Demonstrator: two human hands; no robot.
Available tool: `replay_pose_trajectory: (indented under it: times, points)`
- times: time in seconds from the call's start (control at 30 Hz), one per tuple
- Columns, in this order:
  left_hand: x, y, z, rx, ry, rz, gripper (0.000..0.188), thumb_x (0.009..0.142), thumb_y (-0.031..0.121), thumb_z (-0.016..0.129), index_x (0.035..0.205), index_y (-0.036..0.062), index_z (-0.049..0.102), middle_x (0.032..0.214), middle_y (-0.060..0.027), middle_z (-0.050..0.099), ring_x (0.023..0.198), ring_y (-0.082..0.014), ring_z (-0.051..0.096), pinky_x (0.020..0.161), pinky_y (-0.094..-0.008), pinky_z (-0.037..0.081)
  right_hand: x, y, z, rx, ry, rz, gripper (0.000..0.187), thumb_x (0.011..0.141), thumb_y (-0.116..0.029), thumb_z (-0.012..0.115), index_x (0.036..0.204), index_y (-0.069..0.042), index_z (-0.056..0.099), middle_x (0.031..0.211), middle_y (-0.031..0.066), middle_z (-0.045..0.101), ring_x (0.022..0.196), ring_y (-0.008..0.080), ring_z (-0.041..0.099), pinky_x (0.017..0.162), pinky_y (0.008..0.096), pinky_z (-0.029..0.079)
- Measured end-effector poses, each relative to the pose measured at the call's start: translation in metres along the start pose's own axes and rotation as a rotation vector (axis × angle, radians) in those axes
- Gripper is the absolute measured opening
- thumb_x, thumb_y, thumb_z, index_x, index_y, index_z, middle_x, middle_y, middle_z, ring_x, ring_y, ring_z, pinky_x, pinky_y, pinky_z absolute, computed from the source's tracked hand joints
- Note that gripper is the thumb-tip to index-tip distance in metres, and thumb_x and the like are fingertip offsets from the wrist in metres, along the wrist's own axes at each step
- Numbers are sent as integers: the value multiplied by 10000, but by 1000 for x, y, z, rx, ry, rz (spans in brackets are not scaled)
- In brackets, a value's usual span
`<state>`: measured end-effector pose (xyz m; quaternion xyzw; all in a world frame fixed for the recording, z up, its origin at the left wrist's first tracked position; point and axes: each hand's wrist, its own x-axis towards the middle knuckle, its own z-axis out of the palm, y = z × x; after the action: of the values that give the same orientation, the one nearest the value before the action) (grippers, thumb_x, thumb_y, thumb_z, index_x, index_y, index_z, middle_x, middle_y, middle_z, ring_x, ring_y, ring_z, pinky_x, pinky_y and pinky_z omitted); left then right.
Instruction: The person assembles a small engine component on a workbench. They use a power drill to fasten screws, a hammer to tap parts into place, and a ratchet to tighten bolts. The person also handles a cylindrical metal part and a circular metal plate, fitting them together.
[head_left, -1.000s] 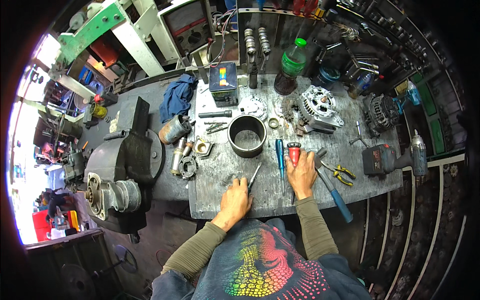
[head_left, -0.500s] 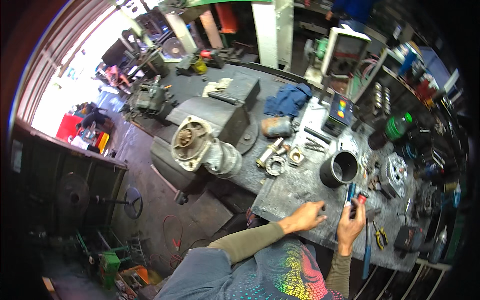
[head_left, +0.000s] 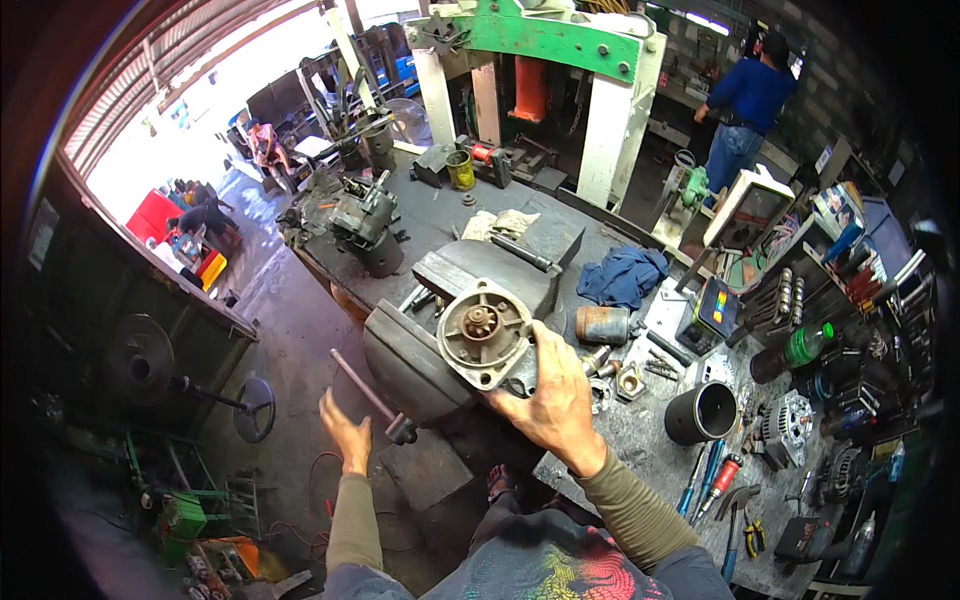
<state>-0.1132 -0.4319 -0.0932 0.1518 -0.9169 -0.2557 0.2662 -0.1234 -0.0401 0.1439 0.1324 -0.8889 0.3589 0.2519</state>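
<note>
A grey metal starter motor [head_left: 468, 350], its round flange and toothed pinion facing up, sits at the jaws of a large bench vise [head_left: 430, 318]. My right hand [head_left: 560, 400] wraps round its right side, thumb below the flange and fingers behind it. Whether the jaws clamp the motor is hidden. My left hand [head_left: 347, 432] is held empty with its fingers apart, just left of the hammer-like head of the vise handle [head_left: 372, 388]. On the bench to the right lie a red-handled screwdriver [head_left: 724, 474] and a hammer [head_left: 737, 510].
The bench [head_left: 640, 425] holds a black cylinder [head_left: 700, 412], a blue rag [head_left: 622, 278], an alternator [head_left: 785, 428] and yellow-handled pliers [head_left: 754, 538]. A greasy engine part [head_left: 360, 215] stands at the far left. Another person [head_left: 745, 105] in blue stands at the back right.
My right hand has put down the red-handled screwdriver and moved left onto the starter motor. My left hand has swung left, off the bench, to beside the vise handle. The view has shifted.
</note>
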Motion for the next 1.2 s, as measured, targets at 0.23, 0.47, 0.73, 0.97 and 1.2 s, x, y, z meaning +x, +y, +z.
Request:
replay_pose_trajectory:
  times: [0.23, 0.47, 0.73, 0.97, 1.2]
  points:
    - [87, 28, 14, 325, -222, 433, 257, 930, 303, 753, 1114, 124, 743, 1525, -122, 560, 1450, -423, 438, 1174, -515, 397, 0, 3, 0, 33, -28, 55, 867, 675, -247, 896, 1369, 105, 515, 1238, 290, 640, 1141, 461, 634, 997, 491, 521]
    - [-36, 36, 81, -1111, -280, -548, 205, 976, 271, 696, 1059, 86, 726, 1013, -19, 688, 921, -177, 651, 815, -335, 526, 2, 6, 3, 70, -15, 116, 839, 651, -233, 896, 1358, 65, 557, 1239, 252, 664, 1167, 410, 656, 1019, 452, 515]
    - [-115, 196, -109, -2154, -769, -1058, 612, 957, 659, 623, 1148, 82, 689, 794, -115, 699, 668, -259, 666, 613, -385, 586, -6, 13, -2, 155, 66, 32, 783, 665, -218, 878, 1320, 82, 570, 1167, 228, 655, 1103, 408, 639, 966, 457, 521]
    - [42, 257, -164, -1928, -201, 48, 567, 1110, 462, 490, 1451, 13, 551, 1325, -160, 670, 1106, -294, 694, 926, -427, 596, -43, 28, -72, 312, 62, 129, 807, 613, -237, 929, 1285, 92, 626, 1191, 220, 712, 1120, 361, 690, 1012, 418, 523]
    - [-75, 386, -85, -840, -1068, 319, 951, 656, 172, 978, 1471, -9, 522, 1379, -137, 657, 1294, -215, 597, 1126, -386, 464, -121, 81, -160, 371, -38, 186, 881, 626, -269, 961, 1369, 53, 613, 1321, 221, 693, 1236, 300, 674, 1089, 392, 491]
